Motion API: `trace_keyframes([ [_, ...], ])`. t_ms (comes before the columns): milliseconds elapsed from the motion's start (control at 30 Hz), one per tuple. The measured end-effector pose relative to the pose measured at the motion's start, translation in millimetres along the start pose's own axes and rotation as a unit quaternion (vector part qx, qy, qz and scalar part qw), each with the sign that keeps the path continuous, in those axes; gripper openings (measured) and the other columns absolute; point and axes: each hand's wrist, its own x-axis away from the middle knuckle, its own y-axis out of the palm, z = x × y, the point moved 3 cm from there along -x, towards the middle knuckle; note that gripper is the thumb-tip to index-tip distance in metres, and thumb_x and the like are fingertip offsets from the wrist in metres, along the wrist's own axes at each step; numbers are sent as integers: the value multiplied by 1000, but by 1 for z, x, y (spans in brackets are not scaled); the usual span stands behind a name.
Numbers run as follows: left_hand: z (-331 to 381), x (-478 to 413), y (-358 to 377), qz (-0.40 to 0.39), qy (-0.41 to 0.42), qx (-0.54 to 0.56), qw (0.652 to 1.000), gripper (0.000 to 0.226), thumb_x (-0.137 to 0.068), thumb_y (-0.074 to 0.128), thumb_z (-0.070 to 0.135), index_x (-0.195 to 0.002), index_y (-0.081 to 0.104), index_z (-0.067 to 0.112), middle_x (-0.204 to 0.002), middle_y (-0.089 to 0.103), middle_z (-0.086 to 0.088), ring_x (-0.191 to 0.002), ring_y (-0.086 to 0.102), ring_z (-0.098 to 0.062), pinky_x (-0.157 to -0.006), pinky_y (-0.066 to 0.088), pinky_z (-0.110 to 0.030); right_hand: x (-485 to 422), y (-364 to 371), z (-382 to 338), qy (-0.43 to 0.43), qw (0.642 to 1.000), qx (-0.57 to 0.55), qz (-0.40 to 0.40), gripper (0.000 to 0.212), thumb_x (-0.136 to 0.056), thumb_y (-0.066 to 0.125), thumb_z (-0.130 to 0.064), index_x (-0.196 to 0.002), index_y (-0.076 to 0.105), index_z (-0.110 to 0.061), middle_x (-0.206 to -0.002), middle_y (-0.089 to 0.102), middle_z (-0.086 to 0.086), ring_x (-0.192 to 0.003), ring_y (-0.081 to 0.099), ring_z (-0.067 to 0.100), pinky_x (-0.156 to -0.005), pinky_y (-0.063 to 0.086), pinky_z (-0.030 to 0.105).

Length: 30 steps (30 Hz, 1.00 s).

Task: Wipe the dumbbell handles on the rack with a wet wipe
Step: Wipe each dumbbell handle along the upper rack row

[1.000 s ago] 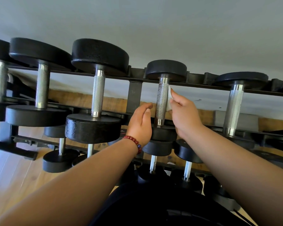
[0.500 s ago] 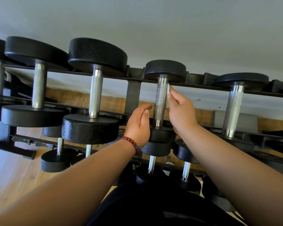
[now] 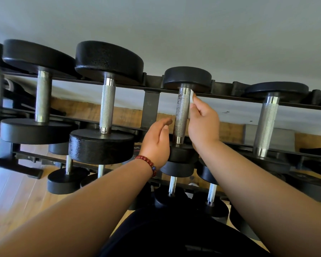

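A black rack [image 3: 150, 106] carries black dumbbells with knurled silver handles. My right hand [image 3: 203, 123] pinches a white wet wipe [image 3: 192, 97] against the upper right side of the middle dumbbell's handle [image 3: 182, 115], just below its far weight head [image 3: 187, 76]. Most of the wipe is hidden behind my fingers. My left hand [image 3: 157, 143] hovers to the left of that handle's lower end with relaxed fingers and holds nothing; a red bead bracelet [image 3: 148, 164] sits on its wrist.
Larger dumbbells [image 3: 106, 108] fill the upper tier to the left, and another dumbbell [image 3: 267, 123] stands to the right. Smaller dumbbells [image 3: 172, 184] lie on a lower tier. Wooden floor [image 3: 13, 197] shows at lower left; a grey wall rises behind the rack.
My right hand has slid the wipe up along the handle toward the far weight head. My left hand has stayed beside the handle's lower end.
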Motion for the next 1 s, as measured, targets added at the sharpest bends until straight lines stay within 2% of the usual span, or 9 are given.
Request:
trace_keyframes([
  [100,0,0,0,0,-2,-1,1000,35,-104,31,17,-131,55,19,-129,56,6,-122,49,-4,-102,36,-15,7,-4,5,-4,1000,-7,-12,36,-103,44,-21,-138,53,-22,-136,57,-7,-124,49,3,-79,34,-7],
  [200,-1,0,0,-3,-3,-4,1000,35,-104,31,18,-131,54,20,-129,55,6,-121,49,-3,-97,34,-8,-2,-2,0,7,1000,-19,8,35,-103,44,-20,-137,55,-20,-135,58,-4,-119,50,3,-72,34,-9],
  [267,-1,0,0,-2,-4,-1,1000,35,-104,31,18,-131,54,21,-129,55,7,-121,49,-3,-98,34,-11,-6,1,-3,6,1000,-25,15,35,-103,43,-19,-136,55,-20,-134,59,-4,-116,51,2,-72,35,-7],
  [367,-1,0,0,0,-5,6,1000,35,-104,31,17,-130,54,21,-130,56,6,-122,49,-4,-103,35,-18,2,0,2,-15,1000,8,0,37,-103,42,-20,-138,54,-22,-136,58,-5,-124,52,8,-82,38,-2],
  [433,-1,0,0,1,-1,8,1000,35,-104,32,16,-130,55,19,-130,56,4,-123,49,-5,-105,36,-21,8,-2,6,-24,1000,17,1,37,-103,43,-19,-138,54,-22,-137,57,-6,-125,51,8,-84,35,-4],
  [600,0,0,0,-2,0,8,1000,36,-104,31,16,-131,54,20,-128,55,7,-122,49,-3,-104,35,-17,-8,5,-1,-4,999,-10,39,35,-103,44,-21,-136,56,-20,-132,61,-2,-120,56,12,-90,44,7],
  [767,-1,0,0,-2,1,8,1000,35,-104,32,16,-131,54,20,-127,55,8,-121,49,-3,-102,34,-16,11,-2,5,-26,999,14,14,36,-103,44,-20,-137,55,-22,-133,60,-5,-118,54,5,-75,38,-6],
  [900,-1,0,0,0,3,4,1000,35,-104,32,17,-130,54,20,-127,55,8,-122,49,-4,-102,35,-18,-4,1,0,-6,999,7,31,36,-103,44,-21,-136,56,-20,-131,61,-3,-119,56,11,-73,38,-6],
  [1000,-1,1,0,4,6,5,1000,34,-104,32,17,-130,54,19,-127,55,7,-122,49,-5,-102,35,-18,-7,0,-2,-6,1000,-1,25,36,-103,43,-22,-136,56,-21,-130,61,-4,-117,56,8,-71,38,-7],
])
